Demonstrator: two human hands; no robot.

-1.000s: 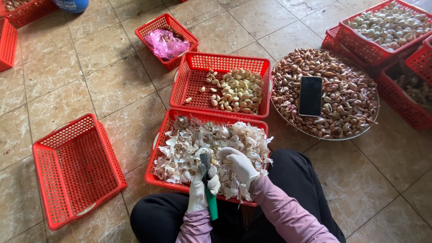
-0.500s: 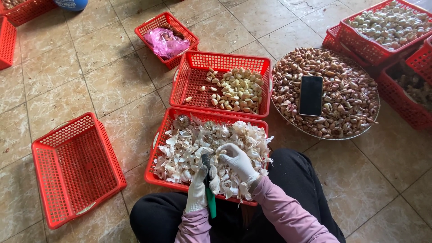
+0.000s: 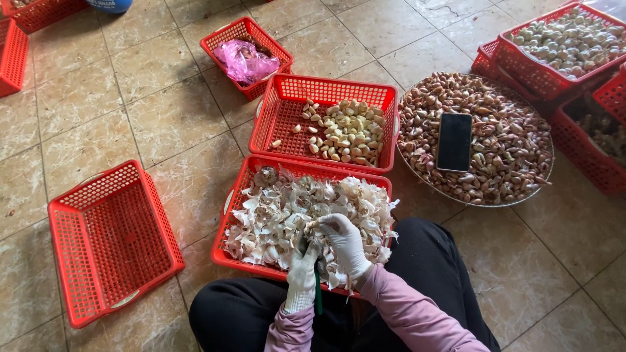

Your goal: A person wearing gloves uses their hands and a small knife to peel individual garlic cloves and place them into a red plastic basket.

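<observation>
Beige tiled floor (image 3: 163, 124) with dark grout lines, evenly lit. Left of the round tray (image 3: 417, 179), tiles lie bare; stains mottle them.

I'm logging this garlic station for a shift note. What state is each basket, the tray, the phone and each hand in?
Near basket: heaped with papery skins.
Middle basket: part filled with peeled cloves.
Left basket: nothing inside.
Small far basket: holds a pink bag.
Round tray: piled with unpeeled cloves.
Phone: screen dark, lying on the cloves.
Left hand: gloved, gripping a green-handled tool.
Right hand: gloved, pinching a clove.
</observation>
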